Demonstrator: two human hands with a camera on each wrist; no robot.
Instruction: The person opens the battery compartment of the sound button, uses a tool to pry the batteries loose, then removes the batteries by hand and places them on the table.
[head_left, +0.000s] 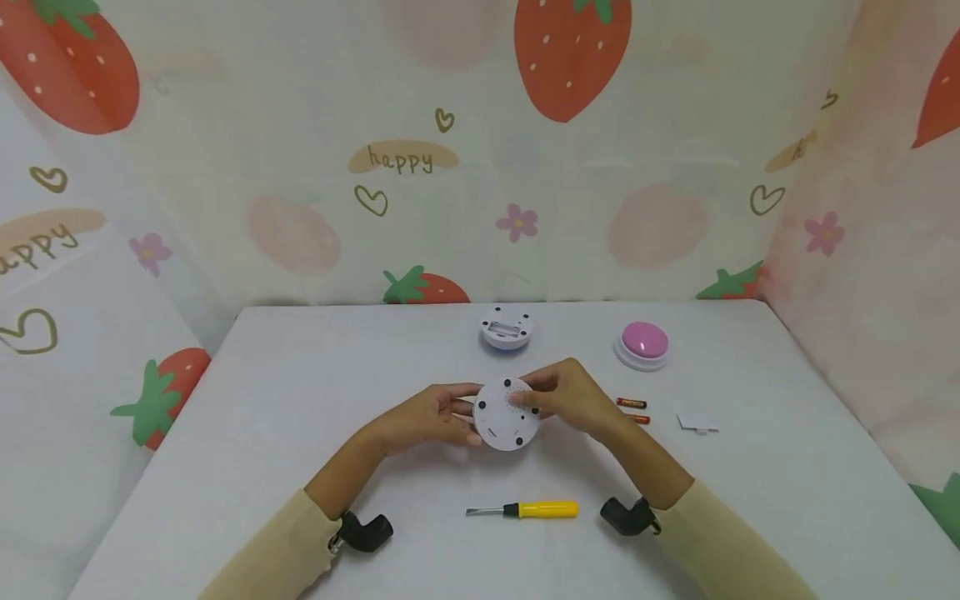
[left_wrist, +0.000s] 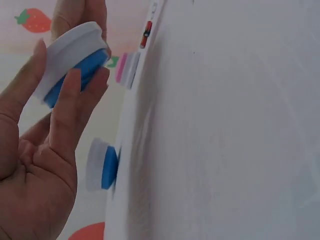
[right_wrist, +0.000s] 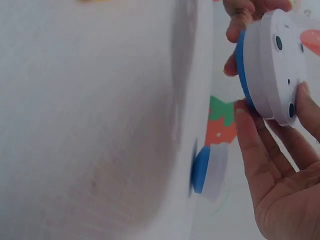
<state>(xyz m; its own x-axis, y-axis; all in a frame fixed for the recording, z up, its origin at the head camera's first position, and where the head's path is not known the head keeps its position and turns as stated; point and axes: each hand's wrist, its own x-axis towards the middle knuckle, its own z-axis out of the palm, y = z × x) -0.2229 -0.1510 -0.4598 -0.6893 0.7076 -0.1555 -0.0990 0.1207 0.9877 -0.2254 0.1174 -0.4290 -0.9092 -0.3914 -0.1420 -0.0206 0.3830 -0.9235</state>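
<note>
Bottom side up, a round blue-and-white push button is held between both hands above the middle of the table. Its white base shows dark round feet and a patch of small holes, while the blue dome faces down. My left hand grips its left edge, thumb on the white rim and fingers against the blue side. On the right, my right hand pinches it, with the thumb on the base and the fingers underneath. A yellow-handled screwdriver lies in front of the hands.
Behind the hands, another blue-and-white push button sits upside down, its battery slot uncovered. A pink push button stands back right. Two batteries and a small white cover lie right of my right hand on the white table.
</note>
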